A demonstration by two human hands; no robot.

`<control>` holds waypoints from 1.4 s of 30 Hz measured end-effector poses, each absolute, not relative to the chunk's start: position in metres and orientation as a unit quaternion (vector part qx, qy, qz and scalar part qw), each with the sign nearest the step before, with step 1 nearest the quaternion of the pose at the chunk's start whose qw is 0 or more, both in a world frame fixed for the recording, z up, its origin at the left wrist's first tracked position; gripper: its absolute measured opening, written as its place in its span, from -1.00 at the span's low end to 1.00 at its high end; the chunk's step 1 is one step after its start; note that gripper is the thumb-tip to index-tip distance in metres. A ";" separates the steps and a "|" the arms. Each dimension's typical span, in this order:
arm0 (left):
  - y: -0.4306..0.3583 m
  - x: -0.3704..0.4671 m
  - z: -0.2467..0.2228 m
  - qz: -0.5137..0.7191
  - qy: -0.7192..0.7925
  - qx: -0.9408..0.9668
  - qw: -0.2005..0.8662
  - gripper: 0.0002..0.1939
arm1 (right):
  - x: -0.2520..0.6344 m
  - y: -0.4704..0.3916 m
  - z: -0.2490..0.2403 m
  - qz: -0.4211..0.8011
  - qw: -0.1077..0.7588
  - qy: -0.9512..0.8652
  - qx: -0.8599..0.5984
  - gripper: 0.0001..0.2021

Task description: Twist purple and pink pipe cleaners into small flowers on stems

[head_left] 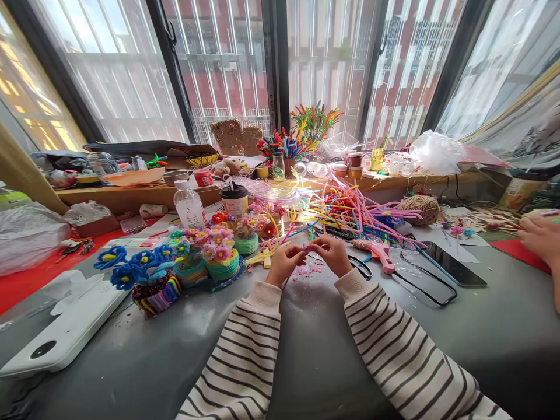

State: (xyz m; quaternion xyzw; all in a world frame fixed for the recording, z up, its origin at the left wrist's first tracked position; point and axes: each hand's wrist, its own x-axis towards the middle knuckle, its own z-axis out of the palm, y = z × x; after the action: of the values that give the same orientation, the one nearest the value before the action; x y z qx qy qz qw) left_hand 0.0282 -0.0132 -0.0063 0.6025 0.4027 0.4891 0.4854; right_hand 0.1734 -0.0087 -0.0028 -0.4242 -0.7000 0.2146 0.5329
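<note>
My left hand (286, 262) and my right hand (330, 254) meet over the middle of the grey table (315, 350), both with fingers pinched together. Between the fingertips is a small pinkish-purple piece (305, 248), too small to make out fully. Pink fuzzy scraps (307, 271) lie on the table just below the hands. Behind them are the scissors' handles (315, 258). A pink glue gun (377, 254) lies to the right of my right hand. Pots of pink fuzzy flowers (219, 248) stand to the left of my left hand.
Blue flowers in a striped pot (156, 291) and a white device (70, 326) are at left. Behind stand a bottle (189, 205) and a cup (235, 201). Loose pipe cleaners (350, 204) pile behind; a phone (452, 265) lies right. Another person's hand (541, 238) is at the right edge.
</note>
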 end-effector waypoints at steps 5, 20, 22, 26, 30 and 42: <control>-0.011 0.026 -0.004 0.567 0.349 0.583 0.466 -0.80 | 0.177 -0.008 0.001 0.299 0.606 -0.605 -0.422 -0.62; -0.015 0.022 0.001 0.610 0.405 0.645 0.220 -0.82 | 0.168 -0.015 -0.002 0.226 0.551 -0.688 -0.414 -0.73; -0.017 0.023 0.001 0.604 0.409 0.647 0.222 -0.76 | 0.167 -0.015 -0.003 0.161 0.557 -0.694 -0.426 -0.75; -0.017 0.026 -0.004 0.562 0.383 0.659 0.323 -0.70 | 0.166 -0.015 -0.006 0.097 0.534 -0.725 -0.425 -0.78; -0.010 0.027 -0.012 0.574 0.366 0.633 0.369 -0.74 | 0.163 -0.015 -0.009 0.058 0.507 -0.748 -0.424 -0.82; -0.011 0.027 -0.011 0.577 0.378 0.689 0.223 -0.81 | 0.152 -0.021 -0.008 0.055 0.532 -0.701 -0.472 -0.86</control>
State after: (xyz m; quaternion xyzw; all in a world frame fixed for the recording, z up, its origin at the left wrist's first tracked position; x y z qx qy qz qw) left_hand 0.0270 -0.0114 -0.0113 0.6890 0.3782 0.5767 0.2230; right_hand 0.1518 -0.0212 -0.0080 -0.4718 -0.7010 0.0545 0.5320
